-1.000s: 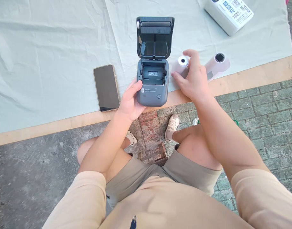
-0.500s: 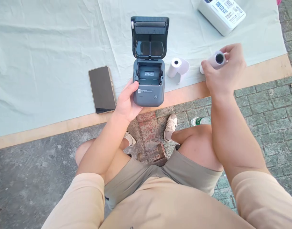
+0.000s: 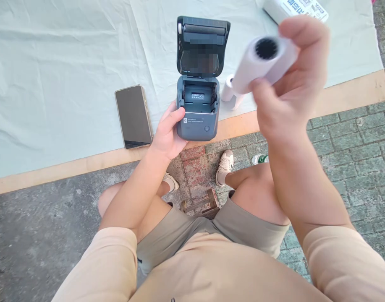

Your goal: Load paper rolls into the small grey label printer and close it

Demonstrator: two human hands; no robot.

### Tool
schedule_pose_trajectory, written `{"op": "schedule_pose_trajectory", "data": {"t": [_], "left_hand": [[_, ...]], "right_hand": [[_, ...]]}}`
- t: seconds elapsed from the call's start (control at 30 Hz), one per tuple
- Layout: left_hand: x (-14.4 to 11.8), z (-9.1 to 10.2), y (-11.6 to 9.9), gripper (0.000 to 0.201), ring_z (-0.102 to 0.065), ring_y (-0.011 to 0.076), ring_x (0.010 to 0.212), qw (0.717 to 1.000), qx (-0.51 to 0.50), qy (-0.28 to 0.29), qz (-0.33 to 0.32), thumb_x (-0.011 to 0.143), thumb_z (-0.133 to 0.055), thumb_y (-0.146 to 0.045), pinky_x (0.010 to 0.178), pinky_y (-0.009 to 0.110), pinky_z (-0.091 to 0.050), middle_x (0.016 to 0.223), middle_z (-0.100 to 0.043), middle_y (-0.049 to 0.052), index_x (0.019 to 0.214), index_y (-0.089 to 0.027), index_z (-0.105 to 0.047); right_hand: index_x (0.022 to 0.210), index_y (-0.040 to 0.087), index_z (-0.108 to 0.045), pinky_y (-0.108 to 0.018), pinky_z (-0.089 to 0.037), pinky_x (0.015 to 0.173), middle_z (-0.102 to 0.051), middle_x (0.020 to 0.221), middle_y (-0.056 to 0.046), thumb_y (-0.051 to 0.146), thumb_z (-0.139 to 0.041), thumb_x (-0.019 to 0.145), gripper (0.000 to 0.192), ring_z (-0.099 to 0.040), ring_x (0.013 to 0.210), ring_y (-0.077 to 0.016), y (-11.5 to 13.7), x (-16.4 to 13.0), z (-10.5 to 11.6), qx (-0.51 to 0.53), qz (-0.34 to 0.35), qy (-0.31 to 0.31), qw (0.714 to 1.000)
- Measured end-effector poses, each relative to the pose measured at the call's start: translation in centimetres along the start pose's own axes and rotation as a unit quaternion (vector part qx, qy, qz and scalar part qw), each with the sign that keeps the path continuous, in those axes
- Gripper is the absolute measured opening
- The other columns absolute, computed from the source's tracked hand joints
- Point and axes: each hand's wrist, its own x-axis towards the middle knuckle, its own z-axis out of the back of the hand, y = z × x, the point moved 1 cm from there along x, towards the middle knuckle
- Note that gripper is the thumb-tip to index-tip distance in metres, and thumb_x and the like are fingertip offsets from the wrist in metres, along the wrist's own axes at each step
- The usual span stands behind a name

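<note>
A dark blue-grey label printer [image 3: 197, 109] has its lid [image 3: 202, 46] raised, so its paper bay shows with no roll inside. My left hand [image 3: 171, 132] grips the printer's lower left side, thumb on the front edge. Held up to the right of the lid is a white paper roll [image 3: 247, 69] with a dark toothed core and a loose flap of paper. My right hand [image 3: 293, 84] is closed around that roll, slightly blurred. A smaller white paper roll [image 3: 227, 89] stands on the cloth beside the printer, partly hidden behind the held one.
A smartphone [image 3: 134, 117] lies on the pale cloth [image 3: 69, 75] left of the printer. A white box with blue print [image 3: 278, 10] sits at the top right, partly covered by my hand. The table's wooden edge [image 3: 352, 90] runs along the front; a bottle [image 3: 260, 159] is below.
My right hand has lifted the paper roll off the cloth and brought it up and left, nearer the printer. My left hand still holds the printer, which has barely shifted.
</note>
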Motion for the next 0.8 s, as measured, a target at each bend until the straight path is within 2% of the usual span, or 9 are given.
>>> {"op": "schedule_pose_trajectory", "data": {"t": [0.03, 0.1, 0.23, 0.33, 0.43, 0.5, 0.6, 0.7, 0.8], "left_hand": [[0.0, -0.1, 0.0, 0.045, -0.069, 0.0347, 0.147, 1.0, 0.003, 0.0, -0.005, 0.084, -0.083, -0.057, 0.111, 0.043, -0.066, 0.127, -0.083, 0.007, 0.114, -0.027, -0.071], [-0.2, -0.3, 0.1, 0.048, -0.071, 0.034, 0.143, 1.0, 0.007, 0.002, -0.016, 0.082, -0.086, -0.056, 0.109, 0.042, -0.066, 0.126, -0.082, 0.006, 0.116, -0.027, -0.07], [-0.6, -0.5, 0.2, 0.054, -0.075, 0.0322, 0.135, 1.0, 0.009, 0.005, -0.022, 0.079, -0.09, -0.054, 0.104, 0.041, -0.067, 0.12, -0.081, 0.005, 0.12, -0.027, -0.067], [-0.7, -0.5, 0.2, 0.055, -0.072, 0.0334, 0.14, 1.0, 0.01, 0.0, -0.019, 0.077, -0.09, -0.055, 0.108, 0.042, -0.066, 0.118, -0.081, 0.005, 0.118, -0.028, -0.067], [-0.6, -0.4, 0.2, 0.052, -0.066, 0.0357, 0.149, 1.0, -0.01, -0.006, -0.016, 0.08, -0.085, -0.062, 0.113, 0.045, -0.064, 0.119, -0.081, 0.007, 0.113, -0.027, -0.067], [-0.5, -0.4, 0.1, 0.051, -0.065, 0.0365, 0.15, 1.0, -0.027, -0.005, -0.009, 0.082, -0.083, -0.065, 0.114, 0.046, -0.064, 0.119, -0.081, 0.008, 0.109, -0.026, -0.067], [-0.5, -0.3, 0.1, 0.054, -0.068, 0.0383, 0.145, 0.999, -0.03, -0.011, -0.001, 0.074, -0.092, -0.059, 0.115, 0.048, -0.064, 0.116, -0.081, 0.007, 0.108, -0.025, -0.067], [-0.5, -0.1, 0.3, 0.065, -0.067, 0.0418, 0.147, 1.0, -0.015, -0.007, -0.013, 0.064, -0.1, -0.054, 0.118, 0.051, -0.062, 0.12, -0.082, 0.008, 0.112, -0.025, -0.066], [-0.5, 0.1, 0.5, 0.08, -0.063, 0.0445, 0.152, 1.0, 0.005, 0.013, -0.016, 0.058, -0.105, -0.053, 0.118, 0.054, -0.063, 0.131, -0.08, 0.011, 0.121, -0.027, -0.064]], "right_hand": [[0.135, 0.04, -0.045, -0.052, -0.06, 0.107, -0.056, 0.147, -0.005, 0.04, -0.06, 0.089, 0.049, -0.059, 0.145, -0.0337, 1.6, -0.3, -0.9, -0.016, 0.075, -0.006, 0.997], [0.117, 0.037, -0.056, -0.051, -0.061, 0.1, -0.068, 0.127, -0.005, 0.025, -0.058, 0.093, 0.028, -0.069, 0.123, -0.0318, 3.6, -0.6, -2.5, -0.097, 0.101, 0.051, 0.989], [0.1, 0.035, -0.059, -0.05, -0.061, 0.087, -0.075, 0.11, -0.004, 0.013, -0.058, 0.086, 0.027, -0.07, 0.097, -0.0321, 3.9, 0.0, -4.1, -0.22, 0.056, 0.128, 0.966], [0.092, 0.033, -0.061, -0.051, -0.06, 0.089, -0.078, 0.103, -0.004, 0.017, -0.059, 0.09, 0.017, -0.071, 0.096, -0.0321, 3.2, 0.5, -4.2, -0.219, 0.059, 0.148, 0.963], [0.088, 0.033, -0.066, -0.055, -0.057, 0.097, -0.081, 0.102, -0.002, 0.023, -0.056, 0.097, 0.017, -0.074, 0.101, -0.0311, 3.2, 0.1, -4.4, -0.18, 0.126, 0.145, 0.965], [0.091, 0.035, -0.071, -0.061, -0.053, 0.104, -0.082, 0.106, -0.002, 0.033, -0.06, 0.101, 0.015, -0.075, 0.111, -0.0336, 3.3, -0.4, -4.6, -0.155, 0.152, 0.155, 0.964], [0.091, 0.035, -0.072, -0.069, -0.047, 0.115, -0.081, 0.103, -0.004, 0.053, -0.062, 0.102, 0.023, -0.072, 0.123, -0.038, 3.2, -1.0, -4.9, -0.126, 0.133, 0.17, 0.968], [0.09, 0.032, -0.065, -0.067, -0.049, 0.118, -0.073, 0.101, -0.008, 0.065, -0.054, 0.102, 0.037, -0.07, 0.123, -0.0381, 2.8, -1.0, -4.5, -0.076, 0.095, 0.06, 0.991], [0.117, 0.035, -0.059, -0.06, -0.053, 0.117, -0.063, 0.14, -0.009, 0.066, -0.053, 0.101, 0.035, -0.058, 0.147, -0.0378, 2.3, -0.6, -3.9, -0.023, 0.093, -0.077, 0.992]]}}
